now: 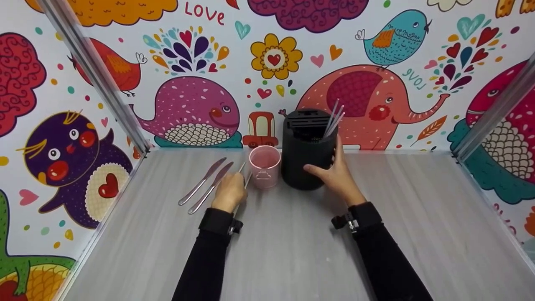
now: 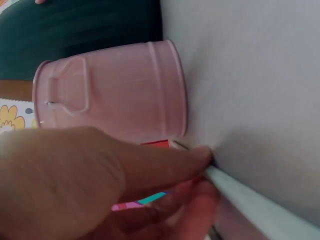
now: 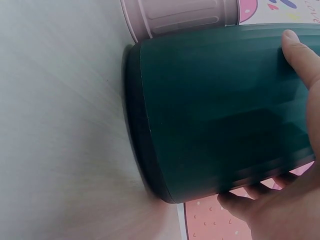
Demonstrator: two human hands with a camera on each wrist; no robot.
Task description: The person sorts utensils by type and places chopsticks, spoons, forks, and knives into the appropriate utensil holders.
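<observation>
Between the thumb and fingers of my left hand are thin, pale chopsticks, held low by the table; their tips stick out past the hand in the head view. Close to the right of that hand, the small pink bucket stands upright with its little handle facing me. My right hand grips the right side of a black cylindrical utensil holder, thumb across the front and fingers around the far side. Several thin pale sticks lean out of the holder's top right. The holder's inside is mostly hidden.
Two table knives lie side by side on the grey table, left of my left hand. Behind the bucket and holder rises a back wall with cartoon animals. Patterned side panels with metal posts flank the table.
</observation>
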